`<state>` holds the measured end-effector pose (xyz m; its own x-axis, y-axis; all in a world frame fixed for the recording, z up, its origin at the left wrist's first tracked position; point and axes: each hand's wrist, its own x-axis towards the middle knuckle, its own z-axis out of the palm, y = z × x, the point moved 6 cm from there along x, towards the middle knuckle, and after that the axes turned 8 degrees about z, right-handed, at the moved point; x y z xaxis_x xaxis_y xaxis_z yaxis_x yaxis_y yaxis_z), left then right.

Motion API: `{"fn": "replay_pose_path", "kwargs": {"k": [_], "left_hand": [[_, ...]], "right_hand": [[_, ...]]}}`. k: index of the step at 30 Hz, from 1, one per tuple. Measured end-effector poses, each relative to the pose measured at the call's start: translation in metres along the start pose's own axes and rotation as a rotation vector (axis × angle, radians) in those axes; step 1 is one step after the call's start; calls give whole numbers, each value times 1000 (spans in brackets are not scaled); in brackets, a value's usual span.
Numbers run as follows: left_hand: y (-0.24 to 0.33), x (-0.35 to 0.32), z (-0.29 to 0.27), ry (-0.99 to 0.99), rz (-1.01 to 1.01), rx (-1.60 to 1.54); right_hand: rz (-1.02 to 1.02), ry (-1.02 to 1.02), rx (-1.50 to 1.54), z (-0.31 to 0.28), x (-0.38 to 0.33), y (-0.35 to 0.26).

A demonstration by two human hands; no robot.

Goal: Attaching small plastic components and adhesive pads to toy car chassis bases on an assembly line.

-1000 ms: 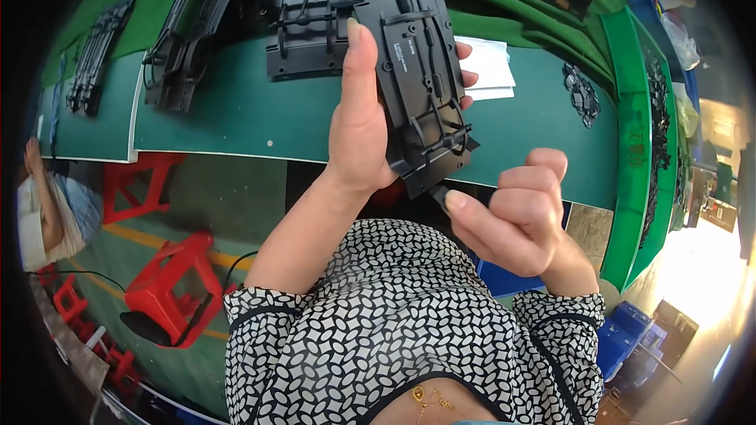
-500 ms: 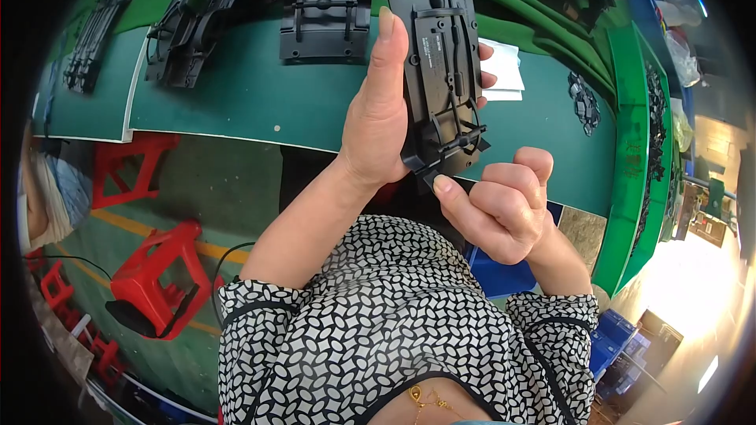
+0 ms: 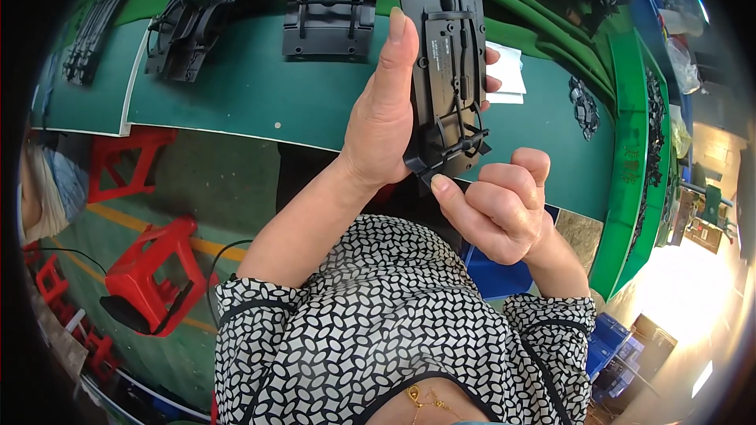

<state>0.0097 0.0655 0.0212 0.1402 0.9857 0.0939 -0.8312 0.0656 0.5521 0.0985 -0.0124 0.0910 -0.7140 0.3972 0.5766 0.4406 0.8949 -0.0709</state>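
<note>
So the chassis (image 3: pixel 449 63) is held up over the near edge of the table (image 3: pixel 236 102), with a second chassis (image 3: pixel 329 39) seen off to its left. It's cradled in the left hand (image 3: pixel 382 114): palm and thumb are set along the left side, and fingertips can be seen past the right one, so it's pretty well wrapped. The right hand (image 3: pixel 504 208) is curled nearly into a fist, thumb tip put to a dark tab (image 3: pixel 426 178) at the near end. Whether that tab is pinched or just pressed, or is even a separate piece, can't be told.

Main worry: if the tab is pushed at a slant, it could be bent or slipped off. The chassis could also be twisted in the palm, since the push is taken at one corner.

As for aim, the long axis is run nearly straight away from the body, one end pointed at the torso, underside hidden.
</note>
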Motion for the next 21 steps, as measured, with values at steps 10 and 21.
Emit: {"fn": "replay_pose_path", "kwargs": {"k": [10, 21], "left_hand": [[1, 0, -1, -18, 2, 39], [0, -2, 0, 30, 42, -12]], "right_hand": [[1, 39, 23, 1, 4, 2], [-15, 19, 22, 7, 1, 2]]}}
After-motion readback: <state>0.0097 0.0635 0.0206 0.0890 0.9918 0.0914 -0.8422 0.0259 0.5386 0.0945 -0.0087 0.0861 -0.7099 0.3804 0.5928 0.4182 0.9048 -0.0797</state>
